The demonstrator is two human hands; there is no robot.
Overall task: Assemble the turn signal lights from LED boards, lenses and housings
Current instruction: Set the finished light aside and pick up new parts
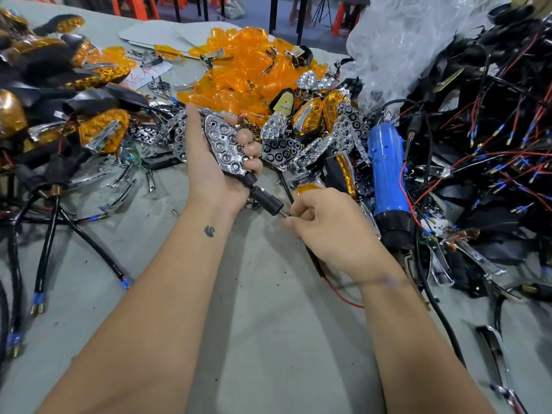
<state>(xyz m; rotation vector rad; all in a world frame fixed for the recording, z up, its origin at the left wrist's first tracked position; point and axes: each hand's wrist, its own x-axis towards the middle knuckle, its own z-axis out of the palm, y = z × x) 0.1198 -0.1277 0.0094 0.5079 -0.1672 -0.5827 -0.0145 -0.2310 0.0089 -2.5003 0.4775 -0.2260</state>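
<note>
Two hands at work: the left hand (215, 162) cradles the housing (228, 147) face up above the surface (254, 294), reflector exposed, probably awaiting a lens. The right hand (325, 225) pinches the wire by the stem (265, 201), likely drawing it taut.

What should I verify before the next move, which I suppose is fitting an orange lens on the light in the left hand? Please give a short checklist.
1. Left hand holds the housing firmly: ok.
2. Chrome reflector faces up, uncovered: ok.
3. Right hand free for a lens: not ok, it pinches the threaded stem end.
4. Orange lenses near: ok, piled behind.
5. LED board seated under the reflector: cannot tell.
</note>
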